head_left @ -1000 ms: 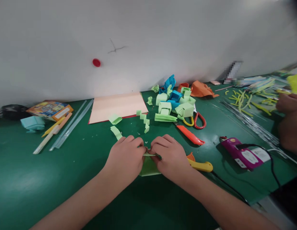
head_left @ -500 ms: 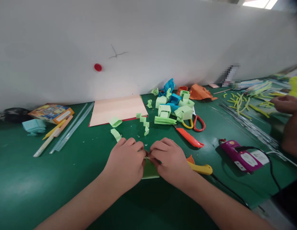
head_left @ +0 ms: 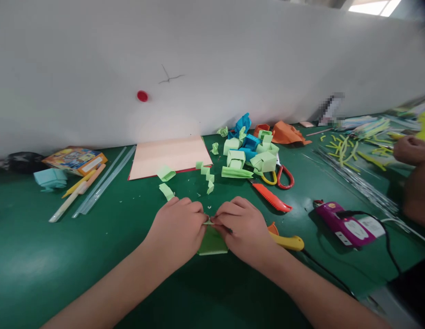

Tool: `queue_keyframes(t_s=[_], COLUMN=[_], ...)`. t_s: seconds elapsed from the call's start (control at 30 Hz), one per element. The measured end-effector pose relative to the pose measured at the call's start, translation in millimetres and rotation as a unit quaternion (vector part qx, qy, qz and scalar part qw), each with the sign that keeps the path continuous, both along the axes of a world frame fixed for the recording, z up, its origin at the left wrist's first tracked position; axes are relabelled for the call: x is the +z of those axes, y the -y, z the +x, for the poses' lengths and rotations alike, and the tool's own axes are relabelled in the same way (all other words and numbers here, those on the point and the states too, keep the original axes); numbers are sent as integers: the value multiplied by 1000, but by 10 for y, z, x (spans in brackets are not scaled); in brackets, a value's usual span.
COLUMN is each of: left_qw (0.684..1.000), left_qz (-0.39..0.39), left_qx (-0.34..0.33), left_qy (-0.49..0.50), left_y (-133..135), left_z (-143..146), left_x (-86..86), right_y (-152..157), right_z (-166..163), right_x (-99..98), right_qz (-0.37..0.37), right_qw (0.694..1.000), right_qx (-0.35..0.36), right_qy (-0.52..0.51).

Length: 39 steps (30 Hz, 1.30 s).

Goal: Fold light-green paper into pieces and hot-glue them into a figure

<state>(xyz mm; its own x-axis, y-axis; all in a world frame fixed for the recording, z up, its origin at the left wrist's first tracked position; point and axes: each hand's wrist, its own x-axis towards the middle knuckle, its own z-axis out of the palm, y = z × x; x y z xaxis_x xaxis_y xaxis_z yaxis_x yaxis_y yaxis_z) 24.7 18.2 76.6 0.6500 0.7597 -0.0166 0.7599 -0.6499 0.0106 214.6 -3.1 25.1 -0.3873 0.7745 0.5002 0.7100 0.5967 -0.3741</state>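
Note:
A sheet of green paper (head_left: 212, 242) is held upright-tilted between my two hands, just above the table. My left hand (head_left: 180, 228) pinches its upper edge at the left. At the right of the same edge, the fingertips of my right hand (head_left: 243, 228) are closed on it, close to the left ones. My fingers hide most of the pinched fold. Beyond the hands lie a folded zigzag strip of light green paper (head_left: 207, 176) and small green paper pieces (head_left: 166, 173). A yellow-handled glue gun (head_left: 287, 241) rests beside my right hand, partly covered by it.
Green and blue folded paper pieces (head_left: 236, 160) are heaped near the wall, with scissors (head_left: 285, 177) and a red cutter (head_left: 272, 197) beside them. A purple power adapter (head_left: 346, 224) with cords lies right. Pink sheets (head_left: 171, 157) lie behind. Another person's hand (head_left: 411, 150) is far right.
Both hands keep pinching the paper's edge; my fingertips have shifted slightly and more of the sheet's left side shows. The whole view has moved a little.

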Motion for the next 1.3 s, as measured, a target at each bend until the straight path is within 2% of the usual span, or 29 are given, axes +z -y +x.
queue_keyframes(t_s=[0.13, 0.33, 0.53, 0.7, 0.8, 0.93, 1.13, 1.3], left_qw=[999, 995, 984, 948, 920, 897, 874, 864], left_qz=[-24, -75, -99, -175, -234, -313, -332, -339], left_qx=[-5, 62, 89, 115, 128, 133, 168, 158], left_qy=[-28, -30, 119, 240, 287, 282, 312, 338], left_y=[-17, 20, 30, -48, -184, -300, -209, -188], left_z=[16, 86, 68, 12, -90, -214, -250, -235], left_x=[33, 16, -4, 69, 41, -98, -304, -352], right_y=[-19, -54, -75, -89, -132, -219, -270, -306], right_z=[-8, -33, -19, -17, -11, -1, -108, -264], right_x=[2, -4, 3, -11, -8, 23, 195, 396], right_qz=[-26, -57, -64, -113, -159, -207, -209, -216], right_qw=[1000, 996, 996, 991, 984, 973, 958, 927], right_qx=[-8, -37, -55, -70, -81, -91, -78, -51], right_qy=[3, 52, 16, -19, -24, 55, 179, 304])
